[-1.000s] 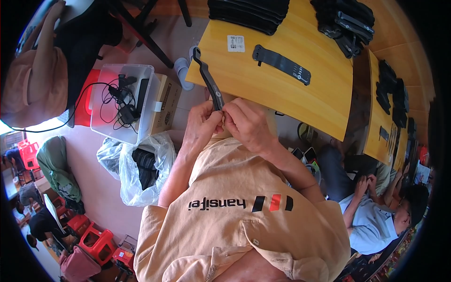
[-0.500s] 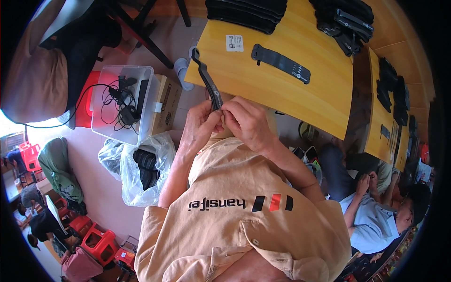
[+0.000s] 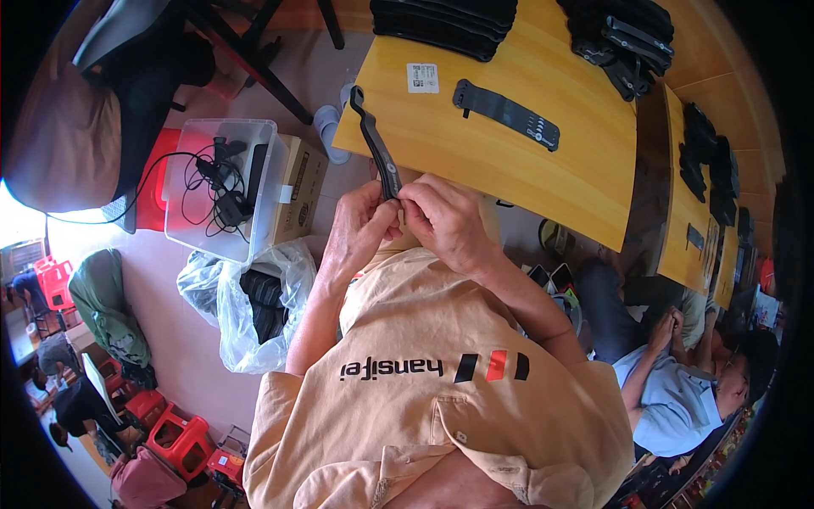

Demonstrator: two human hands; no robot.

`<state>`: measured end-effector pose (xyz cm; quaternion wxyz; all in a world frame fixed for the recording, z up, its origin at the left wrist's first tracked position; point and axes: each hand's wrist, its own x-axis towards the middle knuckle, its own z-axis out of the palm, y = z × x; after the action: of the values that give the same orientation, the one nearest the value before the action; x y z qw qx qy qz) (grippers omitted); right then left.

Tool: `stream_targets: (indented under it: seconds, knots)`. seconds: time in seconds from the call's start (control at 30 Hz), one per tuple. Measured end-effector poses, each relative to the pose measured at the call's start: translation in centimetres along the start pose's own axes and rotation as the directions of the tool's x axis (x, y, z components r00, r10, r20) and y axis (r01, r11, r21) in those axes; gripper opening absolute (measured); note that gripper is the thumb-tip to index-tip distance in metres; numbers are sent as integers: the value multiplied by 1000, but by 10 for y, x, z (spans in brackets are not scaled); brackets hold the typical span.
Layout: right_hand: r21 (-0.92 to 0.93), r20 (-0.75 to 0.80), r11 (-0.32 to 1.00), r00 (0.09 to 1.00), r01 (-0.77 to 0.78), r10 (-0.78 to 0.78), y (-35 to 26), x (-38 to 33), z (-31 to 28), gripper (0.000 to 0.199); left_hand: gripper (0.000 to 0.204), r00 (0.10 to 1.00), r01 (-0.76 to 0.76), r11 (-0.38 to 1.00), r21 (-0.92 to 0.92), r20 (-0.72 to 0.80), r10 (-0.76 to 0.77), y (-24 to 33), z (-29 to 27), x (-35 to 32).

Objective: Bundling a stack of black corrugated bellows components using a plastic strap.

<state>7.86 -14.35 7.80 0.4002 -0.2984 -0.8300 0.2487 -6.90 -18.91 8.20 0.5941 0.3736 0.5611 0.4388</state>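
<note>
Left: clear bin [image 3: 222,182] of cables, bag of black parts [image 3: 259,310]. Both hands, left hand [image 3: 360,229] and right hand [image 3: 445,222], pinch one black strap [image 3: 377,148] at bench [image 3: 543,182] edge, probably mid-assembly. Another strap [image 3: 506,113] lies flat; finished-looking stacks [image 3: 445,17] behind.

Little has changed over the last second. The black strap [image 3: 376,146] held up between the left hand [image 3: 360,227] and right hand [image 3: 443,220] has tipped a touch, its free end now leaning slightly farther left over the corner of the desk [image 3: 509,161]. The fingertips of both hands have closed in a little tighter around the strap's lower end. The view itself has drifted a bit
</note>
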Motion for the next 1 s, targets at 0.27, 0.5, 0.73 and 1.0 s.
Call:
stream_targets:
  seconds: [0.27,0.5,0.73,1.0]
  knots:
    - [-80,21,996,999,36,-35,0,-5,7,22,15,996,31,994,102,-88,-22,-2,2,3]
    - [-240,142,962,985,133,-101,3,-6,14,23,16,977,26,982,186,-211,14,-18,5,8]
    - [-93,71,994,996,62,-56,12,0,17,18,17,966,-4,976,217,-251,60,-14,7,7]
    - [565,283,645,856,-514,433,25,-3,15,2,18,992,53,999,10,-119,-51,-14,1,6]
